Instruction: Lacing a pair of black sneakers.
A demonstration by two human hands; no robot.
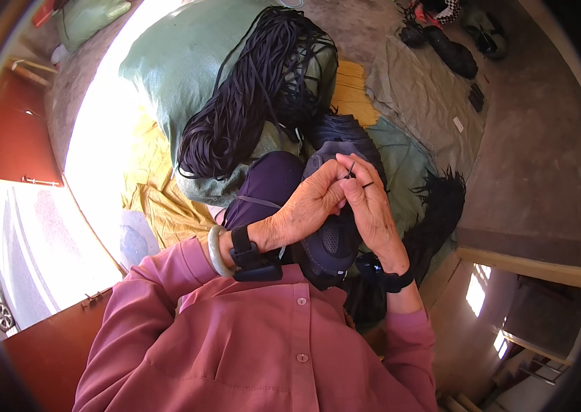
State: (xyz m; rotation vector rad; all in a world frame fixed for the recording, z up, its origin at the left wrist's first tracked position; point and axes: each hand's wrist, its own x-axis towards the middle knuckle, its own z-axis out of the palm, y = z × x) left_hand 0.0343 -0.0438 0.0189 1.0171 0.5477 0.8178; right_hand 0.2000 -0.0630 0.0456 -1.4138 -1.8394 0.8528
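My left hand (314, 197) and my right hand (370, 209) meet over my lap, fingertips pinched together. A short piece of thin black cord (351, 172) pokes out between the fingers, one end upward and another across the right fingers. Most of the cord is hidden by the fingers. Below the hands lies a dark shoe (331, 244) with a mesh patch. Beyond them, a large bundle of long black cords (256, 89) drapes over a stuffed green sack (167, 62). To the right, another black bundle with frayed-looking ends (441, 206) trails down beside my right forearm.
Yellow woven sheeting (156, 185) and a greyish-brown cloth (421, 103) spread over the floor. Dark items, one like a shoe (451, 53), lie at the far right. A reddish-brown door (16, 130) stands at the left beside a bright opening. A wooden ledge (530, 266) runs along the right.
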